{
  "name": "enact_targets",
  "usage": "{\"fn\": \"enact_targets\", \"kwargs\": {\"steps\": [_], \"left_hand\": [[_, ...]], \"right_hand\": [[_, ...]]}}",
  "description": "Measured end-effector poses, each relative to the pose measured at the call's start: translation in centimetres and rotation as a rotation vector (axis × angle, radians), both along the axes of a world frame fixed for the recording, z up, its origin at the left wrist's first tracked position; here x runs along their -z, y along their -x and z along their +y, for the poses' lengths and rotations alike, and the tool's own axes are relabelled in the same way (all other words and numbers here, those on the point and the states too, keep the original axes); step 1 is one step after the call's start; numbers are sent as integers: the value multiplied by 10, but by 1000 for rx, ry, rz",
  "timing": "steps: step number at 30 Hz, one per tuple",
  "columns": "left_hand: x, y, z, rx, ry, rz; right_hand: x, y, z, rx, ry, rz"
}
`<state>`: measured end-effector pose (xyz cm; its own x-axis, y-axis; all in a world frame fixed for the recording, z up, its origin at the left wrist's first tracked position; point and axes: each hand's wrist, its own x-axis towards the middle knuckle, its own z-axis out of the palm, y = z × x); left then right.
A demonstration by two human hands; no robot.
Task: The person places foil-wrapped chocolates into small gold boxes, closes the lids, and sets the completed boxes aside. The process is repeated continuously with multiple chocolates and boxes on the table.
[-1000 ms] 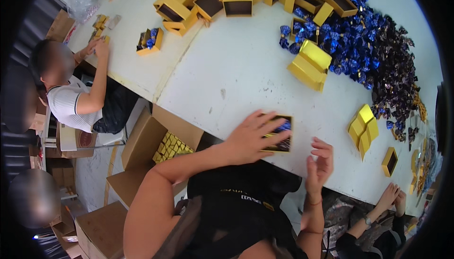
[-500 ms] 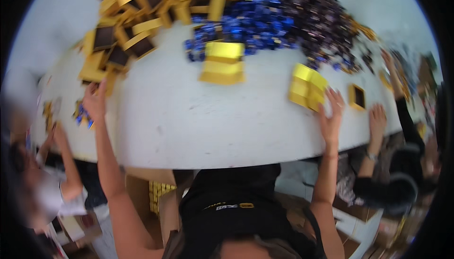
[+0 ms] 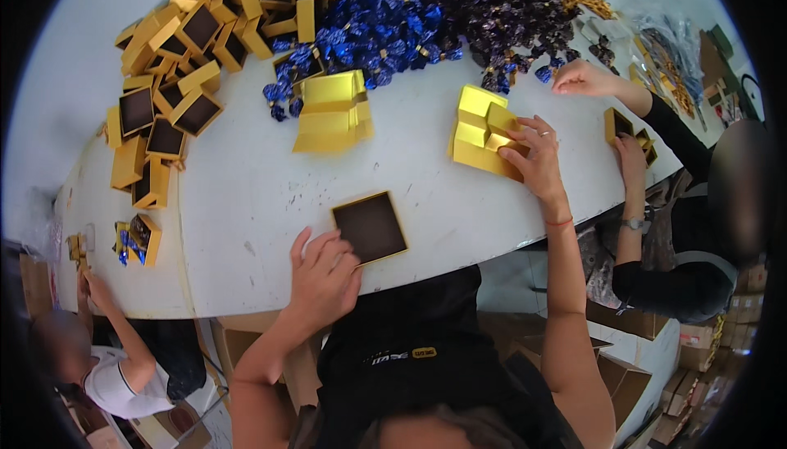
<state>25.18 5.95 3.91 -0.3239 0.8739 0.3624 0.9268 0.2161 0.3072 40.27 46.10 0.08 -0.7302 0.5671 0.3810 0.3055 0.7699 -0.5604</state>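
Note:
An open gold box with a dark inside stands on the table near its front edge. My left hand has its fingers curled at the box's left side, gripping that edge. To the right, my right hand pinches the right part of a shiny gold card insert, which is creased into raised steps. Its thumb and fingertips press on the folds. A second folded gold card insert lies farther back on the table, touched by neither hand.
Gold boxes are heaped at the back left. Blue foil-wrapped pieces and dark foil-wrapped pieces are piled beside them. A co-worker's hands are at the right, another person's hands at the far left. Cardboard boxes stand below the table.
My left hand has come from the box heap at the left to the front middle, bringing a gold box. My right hand has closed on the right-hand gold insert. The whole view has shifted.

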Motion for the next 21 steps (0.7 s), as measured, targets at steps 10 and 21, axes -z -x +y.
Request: {"fn": "enact_targets", "kwargs": {"steps": [10, 21], "left_hand": [[17, 21, 22, -29, -82, -533], [23, 23, 24, 78, -116, -615]], "right_hand": [[-48, 7, -70, -61, -201, 294], [-57, 68, -177, -858, -225, -156]]}}
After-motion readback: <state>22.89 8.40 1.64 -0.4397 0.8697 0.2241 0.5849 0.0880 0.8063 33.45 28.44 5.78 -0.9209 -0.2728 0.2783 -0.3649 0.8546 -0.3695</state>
